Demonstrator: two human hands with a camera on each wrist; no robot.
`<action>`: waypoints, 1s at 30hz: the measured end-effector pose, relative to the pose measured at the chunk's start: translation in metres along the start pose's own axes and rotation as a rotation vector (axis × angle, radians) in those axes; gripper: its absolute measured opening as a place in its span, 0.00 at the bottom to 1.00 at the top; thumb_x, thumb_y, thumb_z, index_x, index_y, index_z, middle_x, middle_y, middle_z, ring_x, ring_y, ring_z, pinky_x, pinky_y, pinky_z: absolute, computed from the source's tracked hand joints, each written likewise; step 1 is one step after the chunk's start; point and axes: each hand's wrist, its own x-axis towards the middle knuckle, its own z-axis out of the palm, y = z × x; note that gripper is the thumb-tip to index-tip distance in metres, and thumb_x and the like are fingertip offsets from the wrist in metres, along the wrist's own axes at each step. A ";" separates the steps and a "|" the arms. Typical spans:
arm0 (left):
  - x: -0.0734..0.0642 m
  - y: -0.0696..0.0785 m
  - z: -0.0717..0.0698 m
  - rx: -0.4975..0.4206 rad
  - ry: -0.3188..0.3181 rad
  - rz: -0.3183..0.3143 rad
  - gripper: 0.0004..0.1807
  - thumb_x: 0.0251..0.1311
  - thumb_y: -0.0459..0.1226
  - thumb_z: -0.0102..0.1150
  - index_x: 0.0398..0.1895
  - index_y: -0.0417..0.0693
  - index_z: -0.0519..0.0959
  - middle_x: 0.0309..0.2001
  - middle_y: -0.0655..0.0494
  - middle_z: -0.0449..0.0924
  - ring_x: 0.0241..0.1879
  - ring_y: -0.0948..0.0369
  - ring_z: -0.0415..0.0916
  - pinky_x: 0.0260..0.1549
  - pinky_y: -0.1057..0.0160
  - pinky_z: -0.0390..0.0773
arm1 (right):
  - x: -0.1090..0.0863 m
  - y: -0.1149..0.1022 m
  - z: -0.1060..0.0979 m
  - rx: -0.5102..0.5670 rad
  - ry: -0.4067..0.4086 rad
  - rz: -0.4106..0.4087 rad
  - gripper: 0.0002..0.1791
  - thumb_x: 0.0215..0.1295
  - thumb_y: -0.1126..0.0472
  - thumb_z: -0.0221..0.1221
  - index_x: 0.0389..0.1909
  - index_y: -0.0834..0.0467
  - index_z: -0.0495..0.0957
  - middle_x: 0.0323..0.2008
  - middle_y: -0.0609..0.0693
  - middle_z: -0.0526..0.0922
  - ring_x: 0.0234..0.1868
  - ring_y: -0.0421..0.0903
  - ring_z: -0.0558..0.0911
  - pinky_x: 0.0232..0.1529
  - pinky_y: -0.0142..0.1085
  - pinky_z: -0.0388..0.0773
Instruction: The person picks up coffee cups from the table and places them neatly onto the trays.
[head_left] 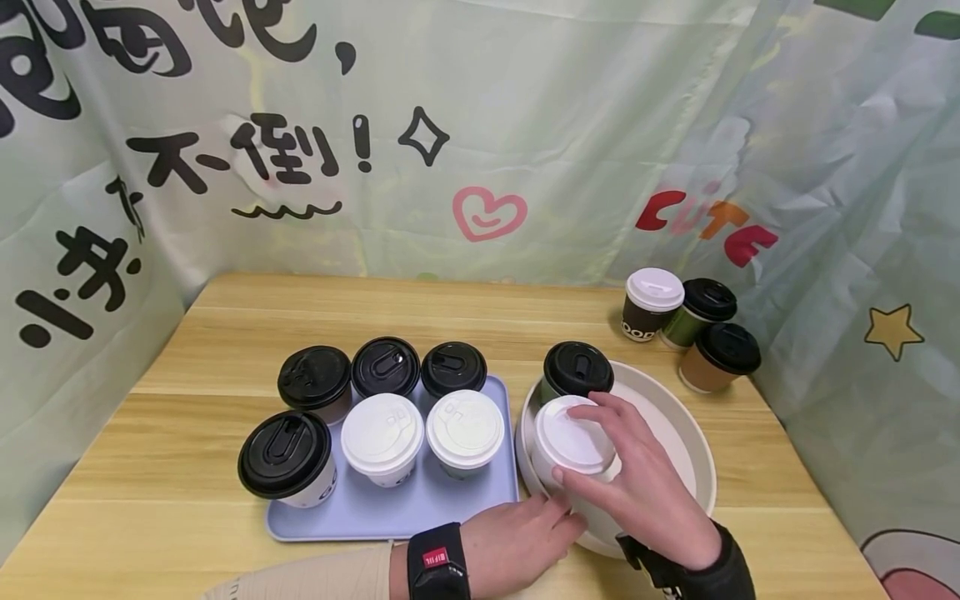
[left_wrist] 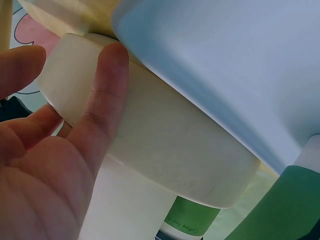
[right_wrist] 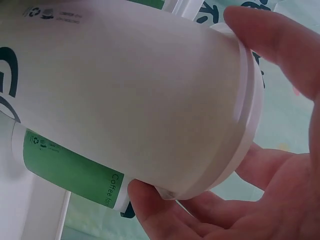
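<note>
My right hand [head_left: 648, 487] grips a white paper cup with a white lid [head_left: 566, 433], which stands at the left of a round cream tray [head_left: 701, 467]. In the right wrist view the fingers curl about the cup's lid [right_wrist: 245, 115]. A black-lidded cup [head_left: 577, 367] with a green band stands behind it in the tray. My left hand [head_left: 517, 542] is at the tray's near-left edge. In the left wrist view a straight finger [left_wrist: 110, 85] lies against the tray's outer wall [left_wrist: 185, 145]; how the other fingers lie is partly hidden.
A lavender rectangular tray [head_left: 375, 521] adjoins on the left, holding two white-lidded cups [head_left: 382, 433] and several black-lidded cups [head_left: 386, 367]. One black-lidded cup [head_left: 288, 454] stands at its left edge. Three more cups [head_left: 652, 300] stand together at the back right. Printed cloth [head_left: 585, 150] hangs behind the table.
</note>
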 end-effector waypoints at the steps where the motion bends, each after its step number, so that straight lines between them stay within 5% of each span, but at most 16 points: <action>1: 0.000 0.000 0.000 0.002 0.001 0.000 0.14 0.75 0.37 0.55 0.60 0.52 0.73 0.55 0.58 0.71 0.46 0.66 0.75 0.37 0.72 0.78 | 0.000 0.000 0.000 0.000 0.002 0.000 0.32 0.55 0.45 0.77 0.59 0.48 0.78 0.68 0.57 0.71 0.67 0.58 0.71 0.59 0.58 0.69; 16: 0.000 -0.001 0.001 -0.024 -0.003 0.002 0.15 0.76 0.37 0.53 0.61 0.52 0.72 0.55 0.59 0.71 0.47 0.66 0.74 0.39 0.72 0.78 | 0.002 0.001 0.002 0.017 -0.005 0.037 0.33 0.54 0.46 0.77 0.58 0.51 0.78 0.66 0.57 0.70 0.65 0.58 0.72 0.60 0.58 0.69; 30: 0.002 -0.004 0.001 -0.139 -0.057 -0.011 0.15 0.78 0.37 0.51 0.64 0.53 0.71 0.56 0.60 0.70 0.48 0.69 0.72 0.40 0.74 0.77 | 0.004 0.003 0.003 0.028 0.000 0.044 0.34 0.52 0.47 0.79 0.58 0.52 0.77 0.65 0.57 0.69 0.65 0.58 0.71 0.60 0.59 0.69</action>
